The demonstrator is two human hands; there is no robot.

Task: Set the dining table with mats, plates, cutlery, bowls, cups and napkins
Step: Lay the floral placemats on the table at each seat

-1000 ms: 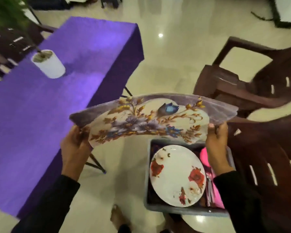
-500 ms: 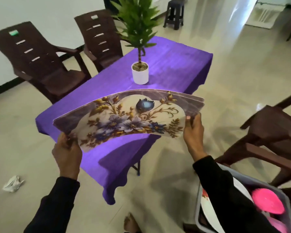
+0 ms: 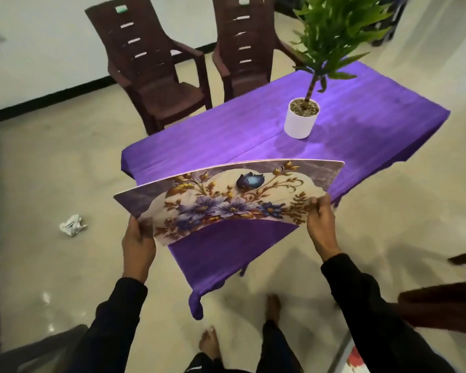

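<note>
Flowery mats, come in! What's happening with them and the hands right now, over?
Left hand and right hand each grip an end of the flowery mats. Mats bowed, held above the purple table, not laid. White plant pot sits mid-table.

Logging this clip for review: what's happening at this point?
A person stands at the corner of the purple-clothed table holding a floral place mat in the air, left hand gripping one end and right hand the other. The mat is bowed and not yet laid down. Only a potted plant sits on the table; two brown chairs stand beyond.
</note>
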